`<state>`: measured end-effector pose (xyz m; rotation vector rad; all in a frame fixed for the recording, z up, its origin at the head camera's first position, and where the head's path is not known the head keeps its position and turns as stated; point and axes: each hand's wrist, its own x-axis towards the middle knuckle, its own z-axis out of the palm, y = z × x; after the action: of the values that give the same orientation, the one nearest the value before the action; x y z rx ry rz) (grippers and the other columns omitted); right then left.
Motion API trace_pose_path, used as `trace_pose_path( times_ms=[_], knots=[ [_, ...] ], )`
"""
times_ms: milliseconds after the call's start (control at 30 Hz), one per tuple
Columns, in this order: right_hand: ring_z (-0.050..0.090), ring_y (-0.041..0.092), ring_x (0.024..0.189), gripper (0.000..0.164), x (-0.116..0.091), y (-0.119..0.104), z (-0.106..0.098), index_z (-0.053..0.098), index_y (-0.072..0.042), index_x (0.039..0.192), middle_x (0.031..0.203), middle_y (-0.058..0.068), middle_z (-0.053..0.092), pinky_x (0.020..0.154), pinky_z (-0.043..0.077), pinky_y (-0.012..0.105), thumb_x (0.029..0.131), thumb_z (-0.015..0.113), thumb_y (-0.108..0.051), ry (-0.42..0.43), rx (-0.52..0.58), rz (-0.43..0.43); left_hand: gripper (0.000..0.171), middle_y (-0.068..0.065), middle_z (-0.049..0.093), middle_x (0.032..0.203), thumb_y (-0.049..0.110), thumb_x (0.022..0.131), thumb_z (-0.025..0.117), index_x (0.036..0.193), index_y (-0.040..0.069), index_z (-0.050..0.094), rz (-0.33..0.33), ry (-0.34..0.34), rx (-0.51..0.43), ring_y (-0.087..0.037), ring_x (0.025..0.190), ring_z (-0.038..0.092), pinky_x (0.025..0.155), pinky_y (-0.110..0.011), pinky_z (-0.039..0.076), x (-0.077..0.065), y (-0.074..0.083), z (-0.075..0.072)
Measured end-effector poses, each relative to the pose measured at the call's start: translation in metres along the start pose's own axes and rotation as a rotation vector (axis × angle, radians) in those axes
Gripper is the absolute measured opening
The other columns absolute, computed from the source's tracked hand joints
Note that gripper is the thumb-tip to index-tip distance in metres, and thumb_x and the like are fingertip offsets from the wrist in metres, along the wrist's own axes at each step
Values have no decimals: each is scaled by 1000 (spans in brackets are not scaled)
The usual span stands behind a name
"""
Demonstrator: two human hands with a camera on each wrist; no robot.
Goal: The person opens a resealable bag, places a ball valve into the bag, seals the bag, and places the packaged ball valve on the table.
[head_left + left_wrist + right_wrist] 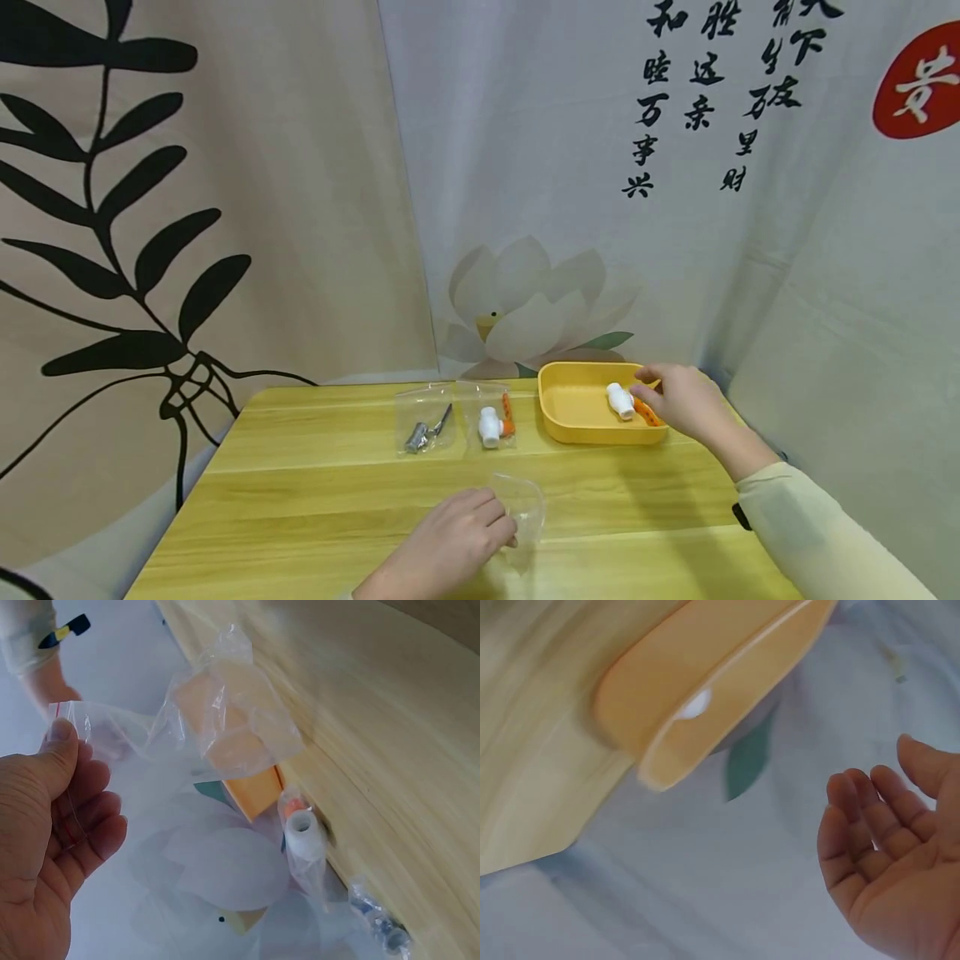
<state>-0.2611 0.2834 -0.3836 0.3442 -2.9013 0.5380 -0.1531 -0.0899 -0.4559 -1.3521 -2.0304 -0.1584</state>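
My left hand [467, 533] pinches the edge of a clear zip bag [525, 508] above the table. In the left wrist view the bag [232, 720] hangs out from the thumb and fingers, its red seal line near the thumb. Over the right side of the yellow tray [570, 433], my right hand [682, 400] has loosely bent fingers and an empty palm. Below its fingertips in the tray lie a small white bottle-shaped piece [620, 402] and an orange strip [647, 412]. The right wrist view shows that hand [892, 847] apart from the tray [652, 697].
Left of the tray lies a clear bag with a white piece [490, 427] and an orange one inside. Beside it, another clear bag holds a silver cylinder [416, 437] and a dark slim part. Printed cloth [525, 208] hangs behind the wooden table [315, 492].
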Motion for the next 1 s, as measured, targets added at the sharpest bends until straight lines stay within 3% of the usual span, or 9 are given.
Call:
trace_pose_path(
  times_ms=[133,233,367,467,667,800,1000],
  knots=[
    [75,38,98,37,16,17,4,75,-4,127,118,17,79,78,62,55,104,70,-32,-46,-106,42,18,14,66,79,29,87,87,85,21,71,-26,36,-20,-1,76,56,72,-10,48,-1,1,-1],
    [74,39,101,37,25,26,10,74,-4,127,119,17,79,85,61,58,104,69,-33,-105,-146,73,16,13,65,80,30,92,81,85,20,70,-59,42,-45,-2,77,57,72,-12,49,-3,2,-1],
    [70,30,86,28,35,36,19,77,-7,113,101,12,78,75,58,51,103,71,-33,-171,-189,112,16,12,65,82,30,99,72,86,20,70,-95,39,-65,-2,78,57,72,-14,50,-4,4,-4],
    [61,25,75,22,41,43,25,75,-11,95,86,6,70,64,49,42,101,72,-32,-215,-199,152,17,12,64,82,30,100,71,86,20,70,-100,70,-68,-2,77,57,72,-13,50,-4,5,-5],
    [59,23,69,31,49,51,43,64,-14,75,73,3,62,59,45,38,101,67,-30,-293,-226,244,17,13,63,83,31,99,72,85,21,70,-128,147,-68,-1,79,57,76,-9,50,-7,6,-5],
    [64,26,75,27,53,50,52,63,-12,76,81,8,68,67,54,47,99,65,-26,-297,-314,237,18,14,64,84,32,100,69,87,20,71,-179,174,-63,0,79,57,76,-7,49,-11,7,-2],
    [66,30,86,14,58,55,60,66,-8,87,94,14,72,86,56,60,98,57,-7,-301,-399,233,39,13,66,80,41,110,52,86,18,73,-270,200,-80,0,76,59,74,-7,50,-17,11,4]
  ],
)
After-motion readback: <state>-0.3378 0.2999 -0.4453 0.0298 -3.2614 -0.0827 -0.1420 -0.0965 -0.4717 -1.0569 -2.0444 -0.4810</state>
